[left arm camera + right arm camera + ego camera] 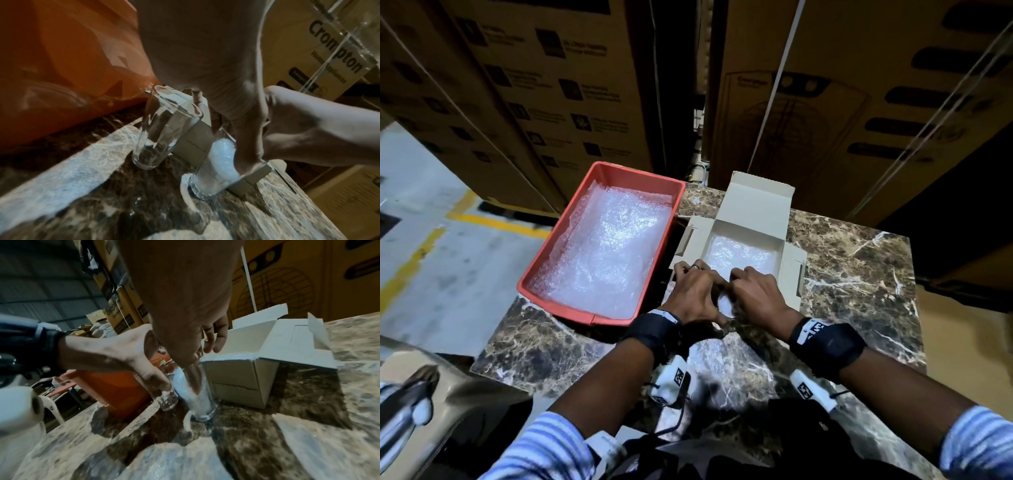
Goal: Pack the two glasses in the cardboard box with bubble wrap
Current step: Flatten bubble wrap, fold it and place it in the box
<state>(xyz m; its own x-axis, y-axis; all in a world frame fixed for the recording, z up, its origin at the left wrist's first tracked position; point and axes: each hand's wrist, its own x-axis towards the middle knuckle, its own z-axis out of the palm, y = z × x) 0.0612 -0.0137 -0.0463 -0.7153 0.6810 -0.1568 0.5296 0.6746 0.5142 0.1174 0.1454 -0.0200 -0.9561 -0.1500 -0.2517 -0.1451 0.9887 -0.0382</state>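
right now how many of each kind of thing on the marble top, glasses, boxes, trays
glasses: 2, an empty glass and a glass stuffed with bubble wrap, both upright beside the box
small cardboard box: 1, open, lined with bubble wrap
red tray: 1, holding bubble wrap sheets
total: 4

Looks like a warehouse — tall printed appliance cartons (558, 85) stacked behind the marble table (859, 260), yellow-lined concrete floor (431, 246) left of it.
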